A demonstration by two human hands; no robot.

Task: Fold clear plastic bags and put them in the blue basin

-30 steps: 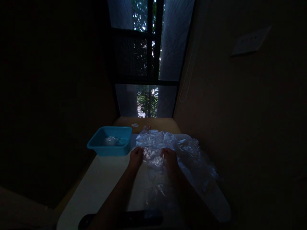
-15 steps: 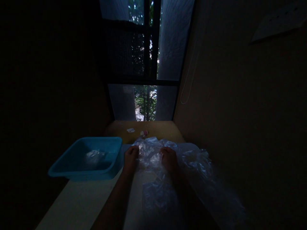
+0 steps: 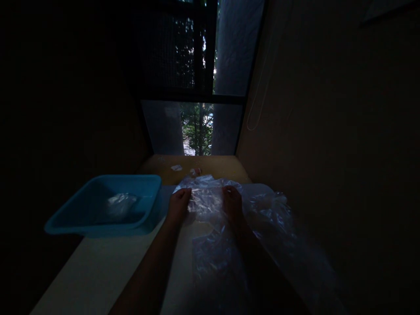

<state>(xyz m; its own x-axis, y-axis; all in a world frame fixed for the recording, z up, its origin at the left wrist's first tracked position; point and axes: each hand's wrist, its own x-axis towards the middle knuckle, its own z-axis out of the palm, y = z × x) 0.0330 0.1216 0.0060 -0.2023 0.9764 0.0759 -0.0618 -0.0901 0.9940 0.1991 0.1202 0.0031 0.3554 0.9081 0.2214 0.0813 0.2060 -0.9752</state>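
Note:
A clear plastic bag (image 3: 206, 201) is stretched between my two hands above the pale table (image 3: 105, 267). My left hand (image 3: 180, 202) pinches its left edge, fingers closed. On the opposite edge my right hand (image 3: 232, 202) is closed in the same way. More clear plastic bags (image 3: 216, 258) lie flat on the table below my wrists. To the right, a crumpled heap of clear plastic (image 3: 271, 212) spreads toward the wall. Dim light hides where one sheet ends and another begins.
At the left stands a blue plastic tub (image 3: 144, 227) with a crumpled clear plastic piece (image 3: 121, 203) inside. On the yellowish ledge (image 3: 226, 168) behind are a white scrap (image 3: 176, 167) and a small reddish item (image 3: 196, 171). A window (image 3: 226, 127) rises beyond; a cord loop (image 3: 252, 127) hangs at right.
The plastic between my hands is now pulled flatter and tauter, with my hands slightly farther apart. The camera view has tilted down a little, and the scene sits higher.

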